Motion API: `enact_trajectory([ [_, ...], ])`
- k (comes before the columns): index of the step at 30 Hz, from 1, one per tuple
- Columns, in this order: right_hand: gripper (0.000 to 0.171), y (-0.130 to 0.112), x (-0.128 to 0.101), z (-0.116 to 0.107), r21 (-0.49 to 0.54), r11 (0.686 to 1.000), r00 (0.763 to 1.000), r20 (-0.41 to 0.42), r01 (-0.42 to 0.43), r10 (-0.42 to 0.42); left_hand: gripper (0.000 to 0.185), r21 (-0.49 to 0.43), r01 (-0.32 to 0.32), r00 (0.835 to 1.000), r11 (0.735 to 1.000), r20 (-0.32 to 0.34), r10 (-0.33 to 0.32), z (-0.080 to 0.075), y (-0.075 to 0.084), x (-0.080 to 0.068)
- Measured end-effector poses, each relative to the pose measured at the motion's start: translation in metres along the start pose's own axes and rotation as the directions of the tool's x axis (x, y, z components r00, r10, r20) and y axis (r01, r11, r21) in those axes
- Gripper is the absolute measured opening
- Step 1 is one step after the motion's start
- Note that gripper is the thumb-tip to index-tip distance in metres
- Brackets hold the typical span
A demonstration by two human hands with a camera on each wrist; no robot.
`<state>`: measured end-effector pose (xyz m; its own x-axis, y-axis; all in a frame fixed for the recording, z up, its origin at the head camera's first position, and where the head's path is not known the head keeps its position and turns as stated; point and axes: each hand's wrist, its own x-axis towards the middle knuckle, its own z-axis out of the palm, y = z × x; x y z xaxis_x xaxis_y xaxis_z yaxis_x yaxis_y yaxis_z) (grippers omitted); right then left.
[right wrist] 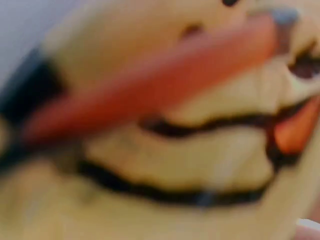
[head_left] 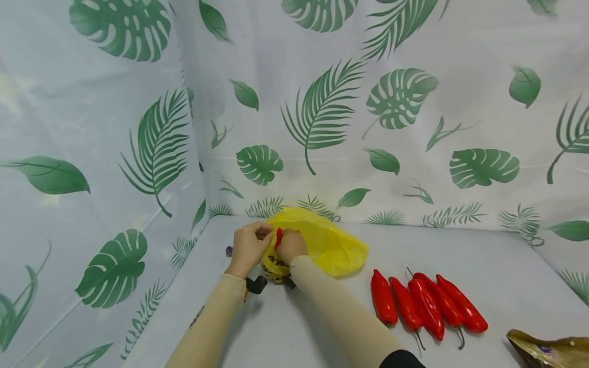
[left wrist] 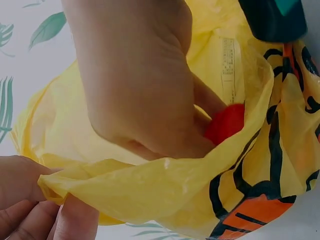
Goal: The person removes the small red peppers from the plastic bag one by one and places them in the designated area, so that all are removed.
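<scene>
My left hand (head_left: 250, 248) pinches the rim of a yellow plastic bag (head_left: 338, 250) between thumb and fingers; the left wrist view has these fingers (left wrist: 77, 220) at the bag's edge. Through the bag's mouth reaches my right hand (left wrist: 140, 90), holding a red pepper (left wrist: 227, 122) at its fingers. Most of that pepper is hidden by the hand and the bag wall. From the head, the pepper (head_left: 278, 238) shows as a small red strip beside the right hand (head_left: 292, 246). Blurred yellow plastic with black and orange print (right wrist: 200, 155) fills the right wrist view.
Several red peppers (head_left: 425, 306) lie side by side on the white table (head_left: 294, 332), right of my arms. A crumpled brown-gold packet (head_left: 552, 350) is at the lower right corner. A small purple object (head_left: 229, 251) sits left of my left hand. Leaf-printed sheets (head_left: 322, 153) stand behind and left.
</scene>
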<state>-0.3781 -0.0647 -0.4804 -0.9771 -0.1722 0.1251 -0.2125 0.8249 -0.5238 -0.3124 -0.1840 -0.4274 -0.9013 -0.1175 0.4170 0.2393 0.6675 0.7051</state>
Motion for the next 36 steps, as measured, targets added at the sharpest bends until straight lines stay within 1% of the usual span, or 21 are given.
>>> enact_trajectory([
  [5, 0.017, 0.007, -0.006, -0.011, 0.12, 0.989, 0.997, 0.01, -0.082, 0.081, 0.013, 0.009, 0.024, 1.0, 1.0, 0.014, -0.025, 0.003, 0.004, -0.001],
  [10, 0.026, 0.014, -0.019, -0.029, 0.21, 0.971, 0.994, 0.018, -0.113, 0.111, 0.014, 0.01, 0.036, 0.999, 0.999, 0.025, -0.036, 0.006, 0.006, -0.003],
  [13, 0.035, 0.019, -0.03, -0.043, 0.279, 0.953, 0.993, 0.028, -0.122, 0.119, 0.014, 0.01, 0.035, 0.999, 0.999, 0.02, -0.035, 0.007, 0.006, -0.003],
  [16, 0.042, 0.026, -0.041, -0.056, 0.338, 0.935, 0.994, 0.036, -0.107, 0.101, 0.014, 0.012, 0.039, 0.999, 0.999, 0.018, -0.039, 0.007, 0.006, -0.004],
  [18, 0.045, 0.032, -0.049, -0.065, 0.366, 0.925, 0.994, 0.058, -0.104, 0.089, 0.013, 0.015, 0.045, 0.999, 0.999, 0.019, -0.045, 0.007, 0.005, -0.005],
  [20, 0.049, 0.04, -0.058, -0.076, 0.38, 0.917, 0.992, 0.09, -0.119, 0.092, 0.014, 0.014, 0.054, 0.998, 0.998, 0.016, -0.054, 0.007, 0.006, -0.006],
  [22, 0.051, 0.049, -0.068, -0.087, 0.376, 0.916, 0.987, 0.126, -0.142, 0.102, 0.015, 0.012, 0.063, 0.998, 0.998, 0.014, -0.063, 0.008, 0.006, -0.006],
  [26, 0.052, 0.07, -0.093, -0.11, 0.319, 0.935, 0.981, 0.158, -0.157, 0.111, 0.017, 0.012, 0.08, 0.997, 0.997, 0.014, -0.08, 0.009, 0.007, -0.007],
  [31, 0.051, 0.095, -0.127, -0.129, 0.225, 0.961, 0.978, 0.162, -0.163, 0.129, 0.015, 0.001, 0.089, 0.996, 0.996, 0.012, -0.089, 0.01, 0.009, -0.007],
  [36, 0.052, 0.108, -0.153, -0.14, 0.135, 0.979, 0.982, 0.135, -0.152, 0.134, 0.015, 0.018, 0.091, 0.996, 0.996, 0.023, -0.092, 0.014, 0.01, -0.008],
])
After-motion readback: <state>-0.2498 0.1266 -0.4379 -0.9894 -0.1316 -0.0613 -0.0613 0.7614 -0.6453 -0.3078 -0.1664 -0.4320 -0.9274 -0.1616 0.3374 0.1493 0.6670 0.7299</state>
